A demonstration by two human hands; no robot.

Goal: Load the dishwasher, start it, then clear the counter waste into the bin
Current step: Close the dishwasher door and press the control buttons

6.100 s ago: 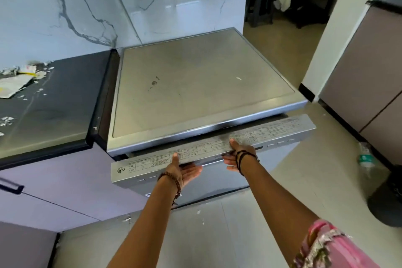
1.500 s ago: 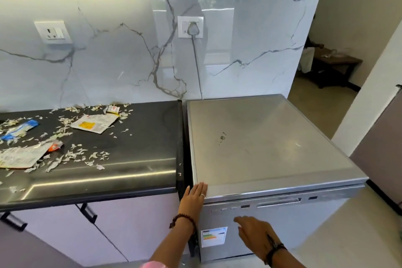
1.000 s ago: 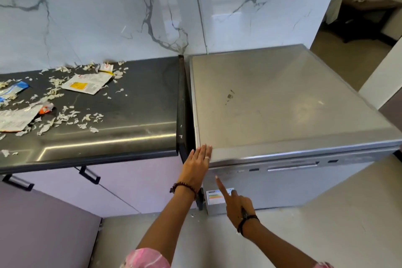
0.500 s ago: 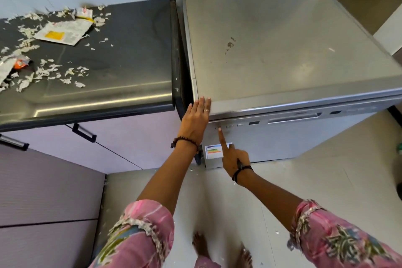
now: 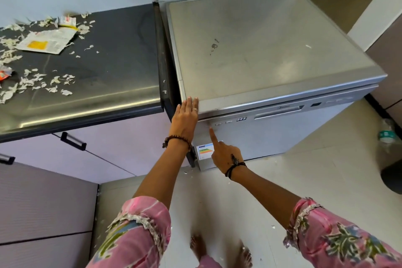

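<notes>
Your left hand (image 5: 185,118) is lying flat, fingers straight, on the front left corner of the dishwasher (image 5: 261,54), while your right hand (image 5: 225,153) is pointing its index finger up onto the leftmost end of the control strip, other fingers curled, holding nothing. The door is sitting closed, its display (image 5: 241,119) glowing. At ten o'clock, paper scraps (image 5: 39,80) and a torn wrapper (image 5: 46,42) are littering the dark counter (image 5: 113,50).

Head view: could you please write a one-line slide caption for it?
Right hand points a forefinger at the shut dishwasher's buttons, left hand flat on its corner; scraps litter the counter.
</notes>
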